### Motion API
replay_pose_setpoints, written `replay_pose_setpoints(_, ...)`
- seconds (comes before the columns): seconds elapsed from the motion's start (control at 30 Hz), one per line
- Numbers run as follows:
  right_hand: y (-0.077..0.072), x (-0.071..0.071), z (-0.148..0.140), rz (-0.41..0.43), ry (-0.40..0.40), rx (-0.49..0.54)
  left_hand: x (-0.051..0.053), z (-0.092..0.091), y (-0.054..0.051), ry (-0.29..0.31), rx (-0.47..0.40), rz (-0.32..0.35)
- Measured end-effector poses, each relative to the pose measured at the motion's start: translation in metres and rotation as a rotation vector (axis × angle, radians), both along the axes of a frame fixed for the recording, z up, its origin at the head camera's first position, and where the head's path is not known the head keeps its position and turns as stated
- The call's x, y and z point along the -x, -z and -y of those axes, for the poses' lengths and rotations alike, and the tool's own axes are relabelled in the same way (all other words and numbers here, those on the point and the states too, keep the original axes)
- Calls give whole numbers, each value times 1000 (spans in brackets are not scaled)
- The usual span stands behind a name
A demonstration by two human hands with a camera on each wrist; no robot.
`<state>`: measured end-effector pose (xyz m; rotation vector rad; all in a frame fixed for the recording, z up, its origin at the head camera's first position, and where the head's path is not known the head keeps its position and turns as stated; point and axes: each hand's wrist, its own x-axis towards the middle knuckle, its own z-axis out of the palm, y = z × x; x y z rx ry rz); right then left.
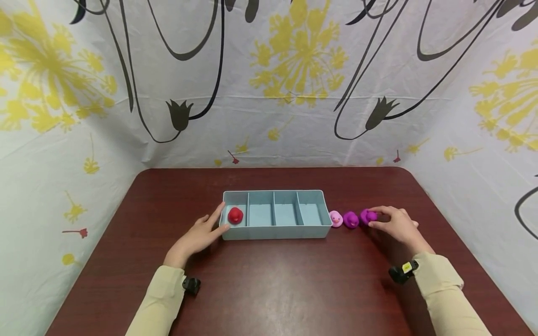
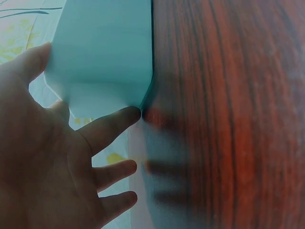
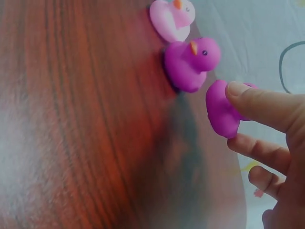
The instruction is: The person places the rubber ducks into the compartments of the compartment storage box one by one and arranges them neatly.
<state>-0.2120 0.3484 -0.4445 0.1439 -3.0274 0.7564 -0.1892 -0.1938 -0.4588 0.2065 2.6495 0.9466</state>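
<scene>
A: Which duck do we need to watch, and where is it?

B: The end duck [image 1: 366, 216], a purple one. We see it to the right of the tray [image 1: 273, 233], last in a row of three: the pink duck [image 1: 336, 219] sits right by the tray's end, then the middle duck [image 1: 350, 220], also purple, then ours.

A: How does the tray lie from there?

B: Its long side runs left to right, and the row carries on roughly along that line. From the right hand [image 1: 395, 225], then, we have the tray off to the left, with the two other ducks in between. That hand is clearly the nearer one to our duck.

A: And how far is it spread?

B: Narrow: we see thumb and finger pinching the duck, one on each side. We cannot tell whether the duck's base is off the table [image 1: 273, 284].

A: What about the left hand [image 1: 199, 237]?

B: Wide, fingers spread and fairly straight, touching the tray's left end. It holds nothing that we can see. Beside it, in the leftmost compartment, we have a red piece [image 1: 235, 215]; the other three compartments look bare.
</scene>
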Motion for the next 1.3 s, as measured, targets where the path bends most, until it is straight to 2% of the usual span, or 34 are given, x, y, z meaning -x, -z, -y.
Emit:
replay_pose_setpoints(0.4,-18,2,17,-44,-34,25,-1,1,0,-14,-4,4)
replay_pose_setpoints(0.8,-24,9,32,-60,-67,38,-1,0,-1,-1,-11,-2)
replay_pose_setpoints(1.3,-38,22,68,-88,-120,87,1,0,2,-13,-25,-2)
